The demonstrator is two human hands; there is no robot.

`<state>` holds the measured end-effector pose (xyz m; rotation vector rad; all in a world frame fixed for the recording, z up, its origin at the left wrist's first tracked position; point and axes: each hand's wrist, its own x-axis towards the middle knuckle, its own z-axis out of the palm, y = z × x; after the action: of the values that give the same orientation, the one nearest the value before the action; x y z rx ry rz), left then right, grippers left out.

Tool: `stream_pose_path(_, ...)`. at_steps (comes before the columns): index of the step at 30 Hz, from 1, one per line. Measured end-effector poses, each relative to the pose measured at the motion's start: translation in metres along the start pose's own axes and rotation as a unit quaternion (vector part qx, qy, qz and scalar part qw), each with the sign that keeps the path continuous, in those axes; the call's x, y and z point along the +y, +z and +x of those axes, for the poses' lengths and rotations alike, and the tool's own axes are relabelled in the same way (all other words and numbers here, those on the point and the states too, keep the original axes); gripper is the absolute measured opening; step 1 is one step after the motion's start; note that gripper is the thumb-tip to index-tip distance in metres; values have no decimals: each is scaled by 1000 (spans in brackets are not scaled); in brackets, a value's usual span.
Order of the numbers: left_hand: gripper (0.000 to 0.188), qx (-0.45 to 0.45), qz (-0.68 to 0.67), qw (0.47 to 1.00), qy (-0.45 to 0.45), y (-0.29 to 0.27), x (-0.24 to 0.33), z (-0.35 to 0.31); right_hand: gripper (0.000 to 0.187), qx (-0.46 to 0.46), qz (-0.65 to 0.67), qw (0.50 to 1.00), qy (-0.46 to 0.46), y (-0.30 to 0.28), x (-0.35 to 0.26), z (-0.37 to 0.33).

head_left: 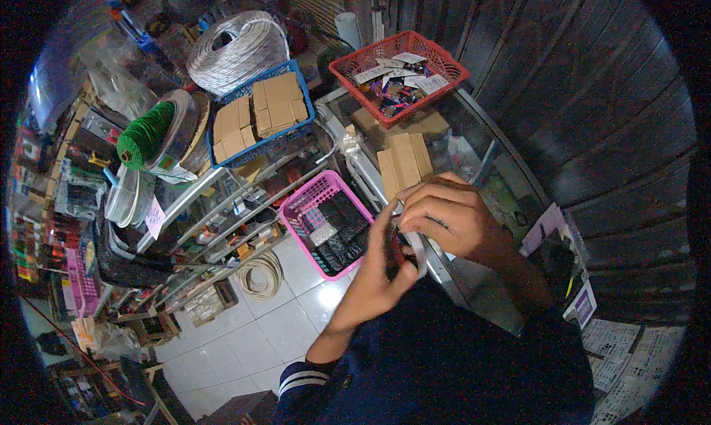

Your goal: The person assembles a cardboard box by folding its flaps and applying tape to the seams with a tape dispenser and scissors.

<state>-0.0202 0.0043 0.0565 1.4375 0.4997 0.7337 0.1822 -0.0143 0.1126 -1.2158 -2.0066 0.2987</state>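
My left hand (374,280) is closed on a pale, curved, band-like object (420,253), its fingers and thumb on either side. What kind of thing it is cannot be made out, since my hands cover much of it. Over its upper end, my right hand (450,216) has its fingers curled and pressed together close to my left fingertips. A small light-coloured bit shows between the two hands. Just beyond my fingers, a folded brown cardboard piece (404,164) lies on the glass-topped counter (492,140).
A pink basket (292,219) holding black-wrapped packets stands left of my hands. Farther back are a red basket (453,74) of small packets and cards, and a blue basket (309,106) of cardboard pieces. Green twine (148,137) and rope (244,51) sit left; a corrugated wall (592,91) rises right.
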Motion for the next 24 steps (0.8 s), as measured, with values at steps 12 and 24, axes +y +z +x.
stream_pose_path(12,62,18,-19,997,-72,7,-17,4,14,-54,100,975,190,6,9,-1)
stream_pose_path(24,48,60,102,993,-26,7,-20,4,19,-22,65,975,212,8,9,-6)
